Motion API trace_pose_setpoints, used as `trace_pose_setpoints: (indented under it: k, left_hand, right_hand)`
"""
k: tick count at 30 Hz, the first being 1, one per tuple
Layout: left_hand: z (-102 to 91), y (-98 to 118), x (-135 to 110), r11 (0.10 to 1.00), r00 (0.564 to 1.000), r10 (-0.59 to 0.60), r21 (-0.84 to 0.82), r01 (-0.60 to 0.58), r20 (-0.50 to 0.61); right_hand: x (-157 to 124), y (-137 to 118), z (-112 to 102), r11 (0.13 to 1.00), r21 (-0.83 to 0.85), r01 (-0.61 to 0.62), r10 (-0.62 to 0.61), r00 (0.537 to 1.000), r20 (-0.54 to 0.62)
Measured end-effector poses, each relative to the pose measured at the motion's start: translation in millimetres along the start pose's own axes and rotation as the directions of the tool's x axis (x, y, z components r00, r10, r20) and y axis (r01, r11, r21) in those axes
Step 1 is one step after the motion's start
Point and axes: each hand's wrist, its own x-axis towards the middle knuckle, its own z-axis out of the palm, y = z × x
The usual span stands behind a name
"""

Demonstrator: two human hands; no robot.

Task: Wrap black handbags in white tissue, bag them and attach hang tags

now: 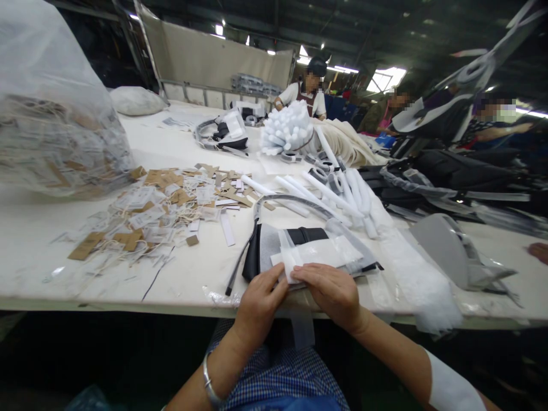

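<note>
A black handbag (252,257) lies on the table before me, partly covered by a grey-white foam sheet (268,242). Its long handle (295,198) arches away behind it, sheathed in wrapping. Across the bag's front runs a translucent white wrapping strip (289,249), folded over at the near side. My left hand (262,294) has its fingers curled at the left edge of that strip. From the right, my right hand (331,291) pinches the folded strip with its fingertips. Between my wrists a loose clear tail (303,326) hangs over the table edge.
Cardboard and paper tags (166,200) are heaped left, beside a large clear bag (64,137) of tags. White foam tubes (317,194) lie behind the handbag, with more bundled farther back (286,128). A foam roll (422,279) and grey sheet (445,251) lie right. A co-worker (310,91) stands across.
</note>
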Motion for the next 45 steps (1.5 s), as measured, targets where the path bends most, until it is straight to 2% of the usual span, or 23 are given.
trace_pose_setpoints:
  k: [7,9,13,17,19,21,23,24,26,28,34,37,41,45]
  left_hand:
    - [1.0,0,-2,0.996,0.995,-0.077,-0.042,0.075,-0.069]
    - [0.6,0,-2,0.998,0.996,-0.057,-0.043,0.054,-0.069]
    - [0.0,-2,-2,0.997,0.998,0.058,-0.042,-0.058,-0.009]
    - [0.5,-3,-3,0.994,0.995,0.101,-0.029,-0.101,-0.003]
    - [0.1,-2,-3,0.995,0.995,0.104,-0.010,-0.104,0.000]
    - [-1.2,-1,-1,0.995,0.995,0.104,0.008,-0.104,-0.003]
    - [-2.8,0,0,0.994,0.994,0.110,0.029,-0.110,-0.008]
    - [-3.6,0,1,0.993,0.993,0.114,0.039,-0.114,-0.006]
    - [-4.5,0,2,0.990,0.992,0.124,0.062,-0.124,-0.003]
    - [-4.3,0,2,0.988,0.991,0.132,0.078,-0.132,0.007]
    - [-1.1,-1,2,0.989,0.992,0.122,0.077,-0.123,0.028]
    - [-0.7,-1,3,0.990,0.992,0.120,0.069,-0.122,0.036]
    - [-1.2,-1,3,0.988,0.992,0.124,0.086,-0.126,0.027]
    - [-1.4,-1,3,0.986,0.990,0.140,0.089,-0.141,0.020]
  right_hand:
    - [-12,1,4,0.999,0.038,-0.026,0.025,0.999,0.031]
    - [-14,2,6,0.999,0.046,-0.013,0.012,0.999,0.031]
    - [-13,4,0,0.996,0.087,0.022,-0.027,0.998,0.061]
    - [-1,5,-17,0.981,0.195,-0.020,-0.012,0.987,0.161]
    - [11,13,-20,0.986,0.151,-0.071,0.045,0.985,0.164]
    - [27,27,-15,0.993,0.034,-0.117,0.110,0.980,0.169]
    - [43,45,-3,0.983,-0.086,-0.162,0.180,0.947,0.265]
    - [51,54,4,0.976,-0.128,-0.177,0.211,0.913,0.348]
    - [63,66,16,0.969,-0.171,-0.177,0.241,0.819,0.521]
    - [71,72,27,0.970,-0.178,-0.163,0.241,0.727,0.643]
    - [84,80,53,0.968,-0.157,-0.197,0.245,0.587,0.772]
    - [90,93,60,0.968,-0.129,-0.217,0.231,0.555,0.800]
    - [96,110,66,0.969,-0.118,-0.219,0.220,0.540,0.812]
    - [107,116,85,0.964,-0.137,-0.228,0.243,0.543,0.804]
